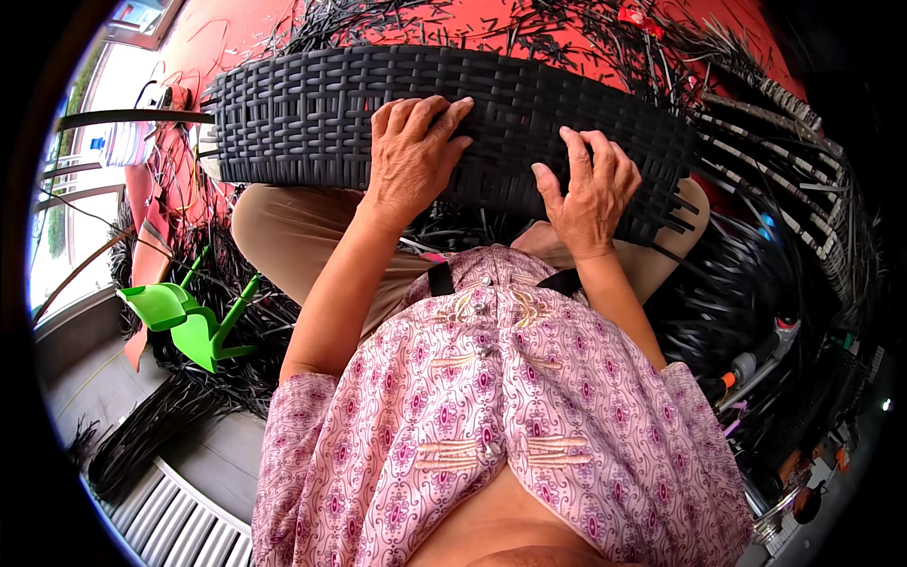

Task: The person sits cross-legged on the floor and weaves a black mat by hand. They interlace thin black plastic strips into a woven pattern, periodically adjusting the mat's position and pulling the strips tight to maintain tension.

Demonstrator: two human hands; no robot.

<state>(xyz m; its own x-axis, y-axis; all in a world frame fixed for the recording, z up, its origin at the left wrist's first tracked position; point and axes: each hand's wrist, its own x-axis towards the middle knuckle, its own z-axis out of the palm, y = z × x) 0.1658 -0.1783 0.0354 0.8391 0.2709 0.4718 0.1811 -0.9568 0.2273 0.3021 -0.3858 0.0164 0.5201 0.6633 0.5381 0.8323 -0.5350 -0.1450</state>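
two hands on the weave, loose ends to tidy

here we are: the black panel (302, 118) lies across my folded legs (293, 222), and both hands are on it. my left hand (416, 156) rests near the middle, fingers bent, thumb apart from the index; my right hand (588, 194) spreads wider beside it, and i see no strand pinched in either.

the score so far: weave covers nearly the whole panel, so i judge the bulk done. what's left, i'd say, sits at the ends: a long strand (132, 116) juts out on the left, and stubs (685, 217) poke from the right corner. the underside? can't see it.

and what a ground! red floor (543, 66), strewn with black scraps (321, 33) up ahead; a dark heap (723, 283) of strips on my right; a green plastic thing (194, 338) over left, grey tiles (71, 369) behind it and a bright opening (94, 236) beyond.
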